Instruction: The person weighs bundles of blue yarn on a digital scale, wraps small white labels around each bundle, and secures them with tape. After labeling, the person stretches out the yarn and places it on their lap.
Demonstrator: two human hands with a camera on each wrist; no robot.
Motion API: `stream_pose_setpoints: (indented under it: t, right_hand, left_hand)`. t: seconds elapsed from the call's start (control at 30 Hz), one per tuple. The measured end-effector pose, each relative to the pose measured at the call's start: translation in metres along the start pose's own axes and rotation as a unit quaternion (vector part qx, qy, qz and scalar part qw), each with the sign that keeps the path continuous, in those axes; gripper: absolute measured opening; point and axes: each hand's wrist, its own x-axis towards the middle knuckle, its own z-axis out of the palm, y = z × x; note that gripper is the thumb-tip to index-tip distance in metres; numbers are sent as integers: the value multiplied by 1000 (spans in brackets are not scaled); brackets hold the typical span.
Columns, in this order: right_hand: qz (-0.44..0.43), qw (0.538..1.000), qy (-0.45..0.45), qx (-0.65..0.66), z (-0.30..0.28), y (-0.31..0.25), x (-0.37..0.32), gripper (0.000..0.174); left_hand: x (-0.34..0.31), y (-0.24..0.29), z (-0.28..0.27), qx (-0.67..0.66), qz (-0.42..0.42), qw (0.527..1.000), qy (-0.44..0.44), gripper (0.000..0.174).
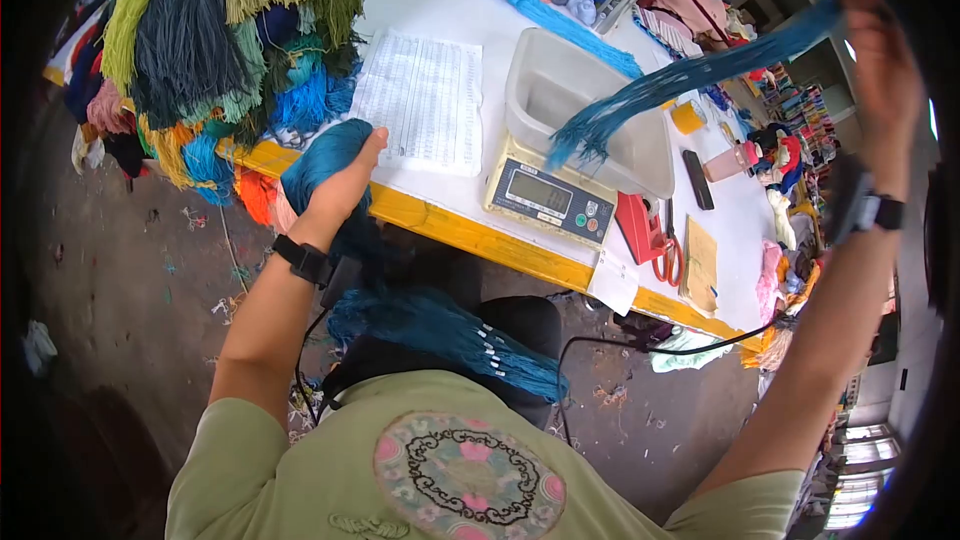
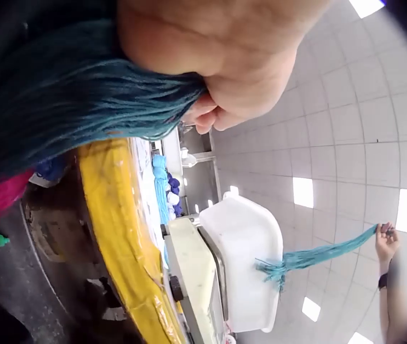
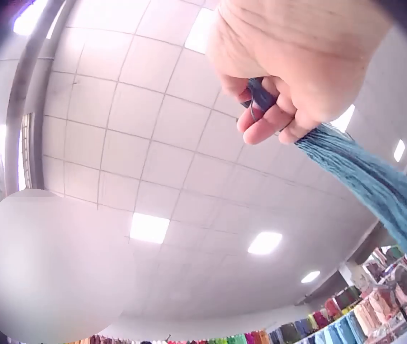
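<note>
My left hand [image 1: 345, 180] grips a thick teal skein of thread [image 1: 325, 152] at the table's front edge; in the left wrist view its strands [image 2: 96, 93] run down from the curled fingers. Raised high on the right, my right hand [image 1: 882, 75] holds one end of a thinner teal thread bundle [image 1: 700, 70]. In the right wrist view the fingers [image 3: 268, 125] are curled round that end. The bundle's loose, frayed end hangs over a white plastic tub [image 1: 530, 65] on a digital scale [image 1: 510, 202]. Another teal bundle with white ties [image 1: 440, 335] lies across my lap.
A big pile of coloured yarn [image 1: 190, 35] fills the table's left end beside a printed sheet [image 1: 425, 90]. Right of the scale lie red-handled scissors [image 1: 670, 258], a black object [image 1: 697, 180] and a notebook [image 1: 702, 260]. A black cable [image 1: 690, 348] crosses below the yellow table edge [image 1: 450, 240].
</note>
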Motion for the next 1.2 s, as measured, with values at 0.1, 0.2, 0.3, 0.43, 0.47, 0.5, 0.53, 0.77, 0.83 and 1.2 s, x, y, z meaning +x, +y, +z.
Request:
stream_pose_setpoints:
  t: [0.1, 0.2, 0.3, 0.43, 0.47, 0.5, 0.53, 0.77, 0.83, 1.2]
  right_hand:
    - [117, 956, -101, -248, 63, 88, -74, 24]
    - [154, 797, -117, -572, 97, 169, -164, 18]
    - [9, 743, -128, -657, 123, 188, -235, 12]
    - [37, 767, -92, -633, 149, 172, -282, 29]
    - [37, 781, -67, -620, 149, 174, -293, 35]
    - [37, 793, -42, -606, 148, 173, -300, 42]
    - [42, 791, -37, -610, 145, 170, -304, 42]
    - [67, 809, 0, -584, 137, 153, -310, 41]
    - [54, 813, 3, -579, 137, 156, -308, 41]
    - [54, 827, 15, -559, 146, 173, -293, 36]
  left_hand:
    - [2, -5, -1, 8, -45, 999, -3, 39]
    - [6, -15, -1, -18, -67, 998, -10, 39]
    - [-2, 3, 0, -16, -80, 997, -2, 39]
    - [-5, 8, -1, 69, 39, 997, 10, 34]
    - [-6, 11, -1, 108, 81, 991, 22, 33]
    - [-8, 14, -1, 109, 83, 991, 15, 33]
    - [-10, 17, 0, 98, 89, 991, 23, 32]
    - [-12, 13, 4, 48, 71, 996, 30, 31]
    - [-13, 14, 4, 52, 73, 996, 32, 30]
    - [-11, 12, 1, 95, 118, 988, 32, 29]
